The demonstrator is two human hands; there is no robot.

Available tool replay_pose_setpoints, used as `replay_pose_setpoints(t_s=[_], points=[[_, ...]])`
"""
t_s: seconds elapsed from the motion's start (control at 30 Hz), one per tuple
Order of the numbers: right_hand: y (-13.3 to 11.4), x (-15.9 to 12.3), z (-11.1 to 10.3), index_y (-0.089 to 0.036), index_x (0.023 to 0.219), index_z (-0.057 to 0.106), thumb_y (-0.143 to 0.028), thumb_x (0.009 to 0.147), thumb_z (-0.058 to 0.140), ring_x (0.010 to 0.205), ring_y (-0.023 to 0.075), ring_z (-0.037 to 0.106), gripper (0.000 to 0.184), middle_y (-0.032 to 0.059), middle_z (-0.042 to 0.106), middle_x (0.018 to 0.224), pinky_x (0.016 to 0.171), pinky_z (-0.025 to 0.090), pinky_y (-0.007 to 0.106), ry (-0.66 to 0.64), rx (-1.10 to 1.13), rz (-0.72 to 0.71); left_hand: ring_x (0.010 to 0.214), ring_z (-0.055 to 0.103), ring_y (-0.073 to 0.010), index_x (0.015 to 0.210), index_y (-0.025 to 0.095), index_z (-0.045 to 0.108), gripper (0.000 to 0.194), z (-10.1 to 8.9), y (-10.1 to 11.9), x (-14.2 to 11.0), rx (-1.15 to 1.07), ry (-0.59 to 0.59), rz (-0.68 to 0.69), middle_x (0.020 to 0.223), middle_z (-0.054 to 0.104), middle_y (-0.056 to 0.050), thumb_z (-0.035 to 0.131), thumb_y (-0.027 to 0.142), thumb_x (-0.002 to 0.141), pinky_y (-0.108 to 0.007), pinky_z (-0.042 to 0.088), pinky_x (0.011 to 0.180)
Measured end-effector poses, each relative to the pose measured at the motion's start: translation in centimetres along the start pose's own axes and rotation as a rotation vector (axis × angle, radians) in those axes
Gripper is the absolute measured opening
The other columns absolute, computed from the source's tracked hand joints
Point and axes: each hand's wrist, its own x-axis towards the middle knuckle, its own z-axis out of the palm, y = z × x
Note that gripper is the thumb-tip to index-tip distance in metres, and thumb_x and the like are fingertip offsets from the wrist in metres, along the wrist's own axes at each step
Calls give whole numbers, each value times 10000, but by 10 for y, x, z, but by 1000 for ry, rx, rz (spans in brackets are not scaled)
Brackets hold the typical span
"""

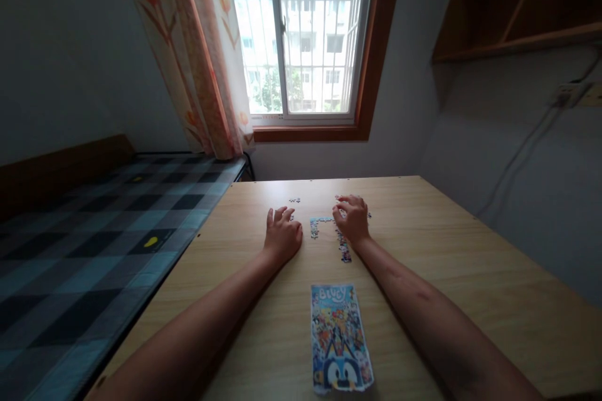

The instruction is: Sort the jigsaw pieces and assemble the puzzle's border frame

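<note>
Lying beyond the picture sheet (340, 338): one puzzle border (314, 229) on the table (263, 338), far edge crosswise, longer right side pointing back toward the sheet
Right hand (352, 218): beyond the sheet, over the border; thumb and forefinger curled together, cannot tell on what
Left hand (283, 237): beyond the sheet, leftward; fingers spread and bent, cannot tell any hold
Loose pieces (295, 200): farther beyond the sheet, too small to count

Bare left hand (283, 237), bare right hand (353, 219), bare forearms (414, 291)
</note>
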Motion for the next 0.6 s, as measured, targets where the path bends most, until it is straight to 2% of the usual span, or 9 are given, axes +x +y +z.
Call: replay_pose_setpoints(t_s=[0.17,0.33,0.5,0.6], points=[[4,-2,-10,-234,705,727,-240,860,594,1047,268,586,205,74,728,1013,1008,425,463,56,145,60,1331,492,-354,894,245,799,232,-8,3,-12,-3,-79,-95,1338,653,-122,570,225,865,-635,303,1141],[6,-2,-22,-243,731,737,-240,874,570,1133,295,563,220,83,704,1094,1057,399,522,112,180,62,1325,498,-357,853,246,791,207,-15,-1,-11,18,-111,-58,1341,655,-117,587,216,863,-638,313,1131],[-9,-6,-23,-257,756,730,-241,866,609,1239,298,527,164,65,695,1158,1111,370,526,17,155,-71,1295,518,-348,808,261,786,144,-19,-7,-8,-21,-109,-40,1309,676,-96,653,291,855,-627,309,1138],[-20,-8,-22,-267,766,734,-241,864,632,1298,297,508,144,47,696,1204,1177,288,545,-113,134,-172,1276,528,-341,915,274,797,155,-16,-12,-8,-58,-118,-40,1317,671,-89,656,316,866,-600,348,1119]])
